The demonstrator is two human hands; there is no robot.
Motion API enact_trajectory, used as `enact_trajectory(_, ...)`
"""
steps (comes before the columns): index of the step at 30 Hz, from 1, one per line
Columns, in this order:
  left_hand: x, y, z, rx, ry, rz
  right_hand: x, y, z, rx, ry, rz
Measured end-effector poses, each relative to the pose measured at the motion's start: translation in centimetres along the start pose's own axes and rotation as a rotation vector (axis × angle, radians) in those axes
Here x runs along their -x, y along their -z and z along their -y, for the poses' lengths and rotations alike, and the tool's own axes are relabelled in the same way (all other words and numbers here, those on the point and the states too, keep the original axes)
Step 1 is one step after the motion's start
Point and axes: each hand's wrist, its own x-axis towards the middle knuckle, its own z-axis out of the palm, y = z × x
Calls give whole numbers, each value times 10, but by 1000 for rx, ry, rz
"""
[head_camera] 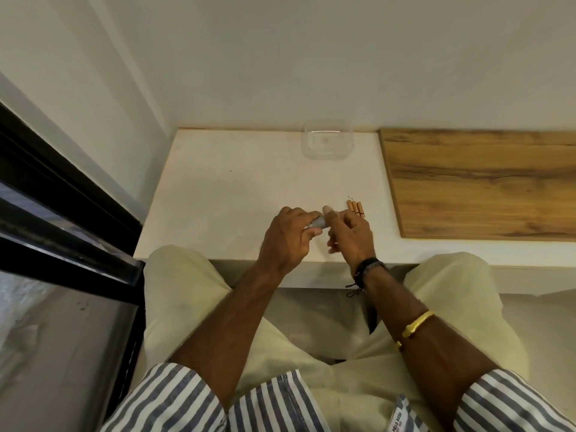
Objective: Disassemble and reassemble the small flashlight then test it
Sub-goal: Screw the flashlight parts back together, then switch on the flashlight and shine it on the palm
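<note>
A: Where is the flashlight (pixel 318 225)?

B: Above the near edge of the pale table (pixel 218 194), just below the centre of the view. It is a small grey cylinder, lying roughly level, and only a short stretch of it shows between the two hands.

A: How does the left hand (pixel 288 236) stand?

B: It is closed around the flashlight's left end, fingers wrapped over the top and the thumb curled under at about 4 o'clock from the knuckles.

A: And the right hand (pixel 350 233)?

B: It meets the flashlight's right end. The thumb points up toward 12 o'clock and the fingers are loosely bent. It touches that end, but whether it truly pinches it I cannot tell, since the contact is hidden and a little blurred.

A: What else lies on the table?

B: Three small copper-coloured batteries (pixel 355 207), side by side, at about 1 o'clock from the right hand and just beside its fingertips. At 12 o'clock, against the wall, stands a clear plastic container (pixel 327 140). A wooden board (pixel 480 182) covers the surface from 2 to 3 o'clock.

A: Anything on the arms?

B: The right wrist carries a dark corded band (pixel 367 269); further down that forearm sits a gold bangle (pixel 416 324). Both arms come out of striped sleeves (pixel 168 400) at 6 o'clock, over pale trousers (pixel 187 291).
</note>
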Motion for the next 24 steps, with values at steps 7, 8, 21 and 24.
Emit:
enact_trajectory(7,-3,3,-5,188,89,-128,5,-8,4,-749,-242,204)
enact_trajectory(8,-4,3,-7,252,144,-141,5,-8,6,-857,-287,184)
enact_trajectory(21,-11,21,-4,1674,848,-130,-8,-13,39,-1461,-345,110)
enact_trajectory(24,-11,24,-6,1699,842,-125,-6,-16,43,-1484,-322,126)
